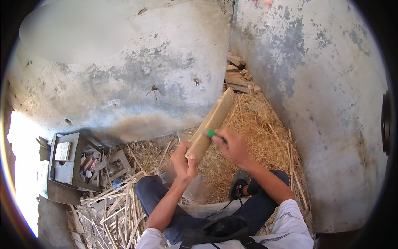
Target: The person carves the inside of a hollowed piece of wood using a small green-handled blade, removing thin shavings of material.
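Note:
A long pale wooden block (216, 111), shaped with flat faces and an edge running along it, slants up and away from me in front of my knees. My left hand (185, 162) is closed round its near end, the thumb along one side. My right hand (234, 146) grips a small tool with a green end (211, 133), held against or just over the block's right face. The rest of the tool is hidden in my fingers or blurred, so its kind does not show.
Wood shavings (259, 137) cover the floor ahead. Thin wooden strips (120, 211) lie heaped at the left, beside a worn grey box (66, 162) holding odds and ends. Broken wood or bricks (237, 76) are piled in the corner between peeling walls (323, 103).

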### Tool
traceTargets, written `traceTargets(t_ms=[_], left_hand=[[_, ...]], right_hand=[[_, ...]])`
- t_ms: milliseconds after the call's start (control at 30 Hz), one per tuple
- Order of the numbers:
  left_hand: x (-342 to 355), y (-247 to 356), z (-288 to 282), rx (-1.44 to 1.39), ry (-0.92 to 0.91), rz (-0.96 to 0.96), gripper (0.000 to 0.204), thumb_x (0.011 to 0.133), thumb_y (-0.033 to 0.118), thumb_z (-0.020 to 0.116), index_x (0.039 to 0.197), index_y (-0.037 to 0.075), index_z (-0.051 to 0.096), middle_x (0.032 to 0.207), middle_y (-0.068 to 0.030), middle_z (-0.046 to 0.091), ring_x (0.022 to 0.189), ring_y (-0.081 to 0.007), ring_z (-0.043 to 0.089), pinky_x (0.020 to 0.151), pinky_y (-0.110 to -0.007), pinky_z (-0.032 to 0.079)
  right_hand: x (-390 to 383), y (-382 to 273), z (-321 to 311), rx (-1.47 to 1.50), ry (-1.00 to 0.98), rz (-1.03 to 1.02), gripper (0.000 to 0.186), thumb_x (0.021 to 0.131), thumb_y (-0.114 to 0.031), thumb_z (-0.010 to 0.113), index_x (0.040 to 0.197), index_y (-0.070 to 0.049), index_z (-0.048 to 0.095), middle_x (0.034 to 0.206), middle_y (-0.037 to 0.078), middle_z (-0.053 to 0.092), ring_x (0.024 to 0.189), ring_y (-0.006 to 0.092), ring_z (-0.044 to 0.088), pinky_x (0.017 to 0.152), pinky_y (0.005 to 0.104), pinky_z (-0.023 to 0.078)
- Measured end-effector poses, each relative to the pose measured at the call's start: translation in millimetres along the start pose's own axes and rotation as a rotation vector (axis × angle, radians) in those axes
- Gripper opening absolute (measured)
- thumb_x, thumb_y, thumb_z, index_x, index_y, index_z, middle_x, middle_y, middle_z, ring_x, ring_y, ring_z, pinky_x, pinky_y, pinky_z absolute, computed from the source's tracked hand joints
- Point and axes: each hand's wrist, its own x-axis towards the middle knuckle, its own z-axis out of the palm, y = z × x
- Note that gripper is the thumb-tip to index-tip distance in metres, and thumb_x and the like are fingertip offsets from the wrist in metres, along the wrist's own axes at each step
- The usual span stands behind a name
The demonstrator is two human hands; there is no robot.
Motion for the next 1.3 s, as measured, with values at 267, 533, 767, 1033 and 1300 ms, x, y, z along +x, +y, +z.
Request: traceTargets(t_ms=[267, 533, 767, 1033, 1300], left_hand=[[2.4, -4.4, -12.0, 0.103, -0.068, 0.119, 0.032, 0.091, 0.032, 0.069, 0.088, 0.001, 0.059, 0.065, -0.0129, 0.056, 0.056, -0.0243, 0.056, 0.054, -0.037, 0.044], [2.6, -5.7, -9.0, 0.162, -0.066, 0.222, 0.031, 0.088, 0.029, 0.068, 0.084, 0.0, 0.057, 0.066, -0.0121, 0.051, 0.054, -0.0256, 0.05, 0.053, -0.038, 0.04], [6.1, -3.6, -12.9, 0.208, -0.08, 0.34, 0.028, 0.084, 0.026, 0.069, 0.082, 0.001, 0.059, 0.064, -0.014, 0.051, 0.053, -0.0311, 0.049, 0.053, -0.041, 0.039], [7.0, 0.2, -14.5, 0.215, -0.138, 0.401, 0.024, 0.081, 0.025, 0.071, 0.081, 0.003, 0.06, 0.066, -0.0119, 0.054, 0.052, -0.0319, 0.05, 0.053, -0.042, 0.039], [7.1, 1.1, -12.6, 0.19, -0.117, 0.405, 0.024, 0.082, 0.024, 0.071, 0.083, 0.003, 0.06, 0.067, -0.0123, 0.054, 0.053, -0.0325, 0.05, 0.054, -0.044, 0.041]], right_hand=[[16.5, 40.9, -5.8, -0.038, 0.017, 0.196, 0.027, 0.105, -0.03, 0.065, 0.096, -0.005, 0.066, 0.075, 0.012, 0.062, 0.057, 0.032, 0.06, 0.055, 0.0383, 0.05], [3.8, -2.7, -14.4, 0.03, -0.058, -0.055, 0.023, 0.103, -0.027, 0.069, 0.099, -0.005, 0.066, 0.078, 0.012, 0.064, 0.061, 0.0299, 0.064, 0.059, 0.0395, 0.052], [4.1, 10.8, -10.0, 0.047, -0.037, 0.055, 0.02, 0.103, -0.025, 0.068, 0.098, -0.006, 0.067, 0.078, 0.01, 0.065, 0.064, 0.0269, 0.064, 0.059, 0.0388, 0.049], [36.7, 84.1, -30.1, -0.094, 0.097, 0.199, 0.028, 0.107, -0.028, 0.064, 0.094, -0.003, 0.063, 0.063, 0.007, 0.054, 0.054, 0.0147, 0.048, 0.053, 0.0339, 0.039], [18.1, 41.8, -18.5, 0.023, 0.028, -0.071, 0.029, 0.107, -0.029, 0.064, 0.093, -0.004, 0.062, 0.066, 0.004, 0.054, 0.054, 0.0138, 0.049, 0.05, 0.0326, 0.039]])
